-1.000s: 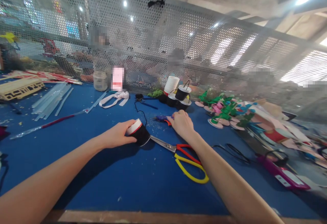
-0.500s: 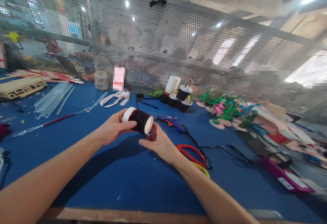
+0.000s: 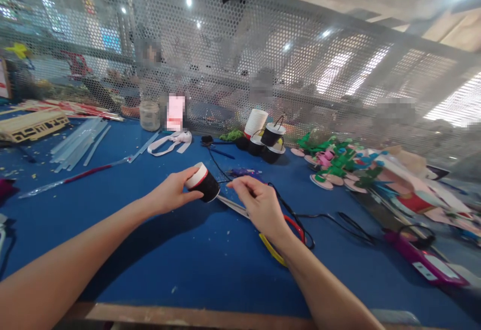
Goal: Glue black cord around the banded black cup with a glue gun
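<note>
My left hand (image 3: 173, 192) grips a small paper cup (image 3: 205, 185) wrapped in black yarn, with a white band and a thin red line left uncovered at one end. The cup is tilted above the blue table. To its right, my right hand (image 3: 258, 203) is closed in a pinch on a strand of black yarn (image 3: 218, 162), which runs from the cup side and back towards the rear of the table. Scissors (image 3: 233, 206) with red and yellow handles lie under my right hand. Just behind that hand is a blue glue gun (image 3: 244, 172), partly covered.
At the back stand black-wrapped cups (image 3: 272, 134) with handles and a stack of white cups (image 3: 256, 121). Green and pink craft pieces (image 3: 330, 162) crowd the right, near a purple power strip (image 3: 424, 260). Glue sticks (image 3: 80, 142), a ribbon (image 3: 165, 148) and a jar (image 3: 149, 116) lie left.
My right hand has moved off the cup's end, up and to the right, and now pinches the black yarn. My left hand has turned the cup, its black end now pointing lower. The scissor blades have come into view.
</note>
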Available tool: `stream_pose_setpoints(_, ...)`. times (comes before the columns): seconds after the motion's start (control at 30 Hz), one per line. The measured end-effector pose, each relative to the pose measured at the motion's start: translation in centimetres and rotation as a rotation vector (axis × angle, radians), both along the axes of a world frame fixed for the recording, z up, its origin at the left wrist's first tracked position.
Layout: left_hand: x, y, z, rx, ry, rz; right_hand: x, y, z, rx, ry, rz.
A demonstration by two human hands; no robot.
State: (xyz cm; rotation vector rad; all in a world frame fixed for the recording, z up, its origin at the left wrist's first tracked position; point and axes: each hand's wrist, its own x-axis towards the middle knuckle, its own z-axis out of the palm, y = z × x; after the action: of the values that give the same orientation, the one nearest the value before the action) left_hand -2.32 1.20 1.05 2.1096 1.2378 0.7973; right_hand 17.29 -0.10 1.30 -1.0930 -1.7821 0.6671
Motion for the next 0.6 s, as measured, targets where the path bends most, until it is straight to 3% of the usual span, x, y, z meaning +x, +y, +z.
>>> stream_pose_setpoints(0.2,0.3,-0.7,0.4,-0.078,0.045,-0.153,0.6,0.7,-0.2,0.046,0.067,-0.112)
stream_pose_setpoints(0.6,0.5,-1.2,0.8,-0.112,0.006,-0.256,0.6,1.5,-0.8,-0.015,0.068,-0.114)
